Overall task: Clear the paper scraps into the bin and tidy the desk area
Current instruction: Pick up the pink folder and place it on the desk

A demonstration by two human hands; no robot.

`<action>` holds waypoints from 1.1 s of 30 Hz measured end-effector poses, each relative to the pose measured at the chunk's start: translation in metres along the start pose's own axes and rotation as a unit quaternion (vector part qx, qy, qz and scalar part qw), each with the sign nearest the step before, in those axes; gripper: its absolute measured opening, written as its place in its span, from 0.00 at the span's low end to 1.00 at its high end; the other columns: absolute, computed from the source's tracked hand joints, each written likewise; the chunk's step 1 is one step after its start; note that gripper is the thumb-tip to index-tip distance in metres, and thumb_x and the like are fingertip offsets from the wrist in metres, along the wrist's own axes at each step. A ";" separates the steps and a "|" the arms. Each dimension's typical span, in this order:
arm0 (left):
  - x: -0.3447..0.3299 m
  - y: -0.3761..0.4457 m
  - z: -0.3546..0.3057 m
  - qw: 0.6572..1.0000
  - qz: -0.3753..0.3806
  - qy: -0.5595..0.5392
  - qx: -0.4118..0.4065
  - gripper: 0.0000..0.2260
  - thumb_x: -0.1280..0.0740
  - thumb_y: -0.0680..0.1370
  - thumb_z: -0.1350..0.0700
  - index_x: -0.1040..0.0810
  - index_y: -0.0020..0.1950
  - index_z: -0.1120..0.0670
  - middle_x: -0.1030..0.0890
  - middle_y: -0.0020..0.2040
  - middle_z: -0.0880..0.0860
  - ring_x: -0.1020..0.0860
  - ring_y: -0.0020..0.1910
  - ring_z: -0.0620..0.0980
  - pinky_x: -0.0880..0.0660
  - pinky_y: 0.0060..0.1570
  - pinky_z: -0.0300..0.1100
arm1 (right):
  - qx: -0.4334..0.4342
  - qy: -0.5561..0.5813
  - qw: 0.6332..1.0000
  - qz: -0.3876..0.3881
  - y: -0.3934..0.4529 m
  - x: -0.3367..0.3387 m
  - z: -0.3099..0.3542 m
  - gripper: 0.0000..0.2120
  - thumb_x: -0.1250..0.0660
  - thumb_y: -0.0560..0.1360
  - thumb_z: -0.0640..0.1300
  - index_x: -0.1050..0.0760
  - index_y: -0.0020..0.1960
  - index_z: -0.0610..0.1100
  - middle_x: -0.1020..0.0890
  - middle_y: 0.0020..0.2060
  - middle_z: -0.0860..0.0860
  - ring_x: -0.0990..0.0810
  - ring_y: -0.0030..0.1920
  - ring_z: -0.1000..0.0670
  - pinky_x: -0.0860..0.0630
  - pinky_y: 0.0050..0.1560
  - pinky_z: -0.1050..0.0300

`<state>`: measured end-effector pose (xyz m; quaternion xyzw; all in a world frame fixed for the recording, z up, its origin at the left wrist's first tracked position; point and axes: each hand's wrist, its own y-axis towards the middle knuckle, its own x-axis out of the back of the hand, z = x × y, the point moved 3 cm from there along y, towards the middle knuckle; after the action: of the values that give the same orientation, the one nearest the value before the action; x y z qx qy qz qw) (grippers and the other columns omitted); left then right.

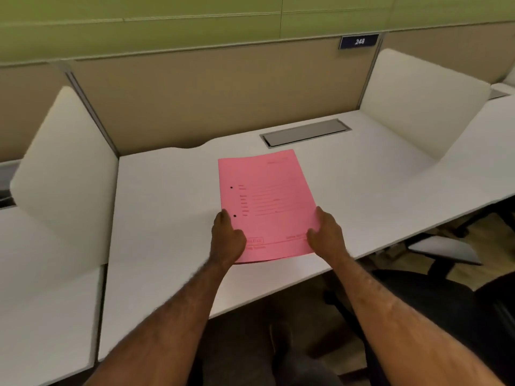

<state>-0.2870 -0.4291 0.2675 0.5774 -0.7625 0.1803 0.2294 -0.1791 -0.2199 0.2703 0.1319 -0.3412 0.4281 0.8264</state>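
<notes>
Pink folder [267, 201] lies flat on the white desk [376, 174], just in front of the grey cable hatch [305, 132]. Left hand [227, 239] grips the folder's near-left edge, thumb on top. Right hand [326, 232] grips its near-right edge, fingers curled round it. Number plate [359, 41] behind the hatch.

A pink punched folder [267, 201] lies flat on the white worktop [167, 207], slightly askew, printed side up.
</notes>
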 end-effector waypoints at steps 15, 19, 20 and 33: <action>-0.037 0.235 0.026 0.990 -0.087 0.046 0.104 0.24 0.39 0.75 0.70 0.35 0.71 0.65 0.31 0.68 0.61 0.32 0.68 0.59 0.38 0.63 0.39 | 0.042 -0.025 0.994 0.095 0.271 -0.072 0.041 0.28 0.35 0.75 0.35 0.39 0.74 0.37 0.33 0.72 0.42 0.32 0.71 0.43 0.36 0.70 0.54; -0.051 0.291 0.046 0.988 -0.085 0.038 0.127 0.22 0.38 0.75 0.70 0.33 0.69 0.63 0.28 0.66 0.59 0.30 0.66 0.58 0.34 0.64 0.42 | 0.038 -0.030 0.990 0.131 0.334 -0.101 0.044 0.29 0.34 0.76 0.36 0.40 0.74 0.37 0.34 0.73 0.43 0.32 0.71 0.43 0.36 0.70 0.53; -0.054 0.304 0.054 0.987 -0.085 0.040 0.134 0.21 0.38 0.75 0.69 0.33 0.68 0.62 0.28 0.65 0.59 0.29 0.65 0.59 0.31 0.64 0.46 | 0.035 -0.033 0.989 0.139 0.347 -0.109 0.045 0.29 0.34 0.76 0.36 0.40 0.74 0.37 0.34 0.73 0.43 0.32 0.71 0.42 0.35 0.70 0.52; -0.085 0.378 0.117 0.973 0.017 0.162 0.161 0.25 0.42 0.82 0.62 0.43 0.78 0.54 0.49 0.79 0.56 0.44 0.76 0.57 0.34 0.67 0.44 | 0.039 -0.124 0.970 0.204 0.410 -0.185 0.025 0.34 0.31 0.75 0.48 0.41 0.75 0.40 0.39 0.75 0.43 0.38 0.73 0.40 0.33 0.71 0.43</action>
<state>-0.6479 -0.3229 0.1193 0.5569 -0.6859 0.3957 0.2505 -0.5915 -0.1010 0.1334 0.1437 -0.4436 0.5813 0.6668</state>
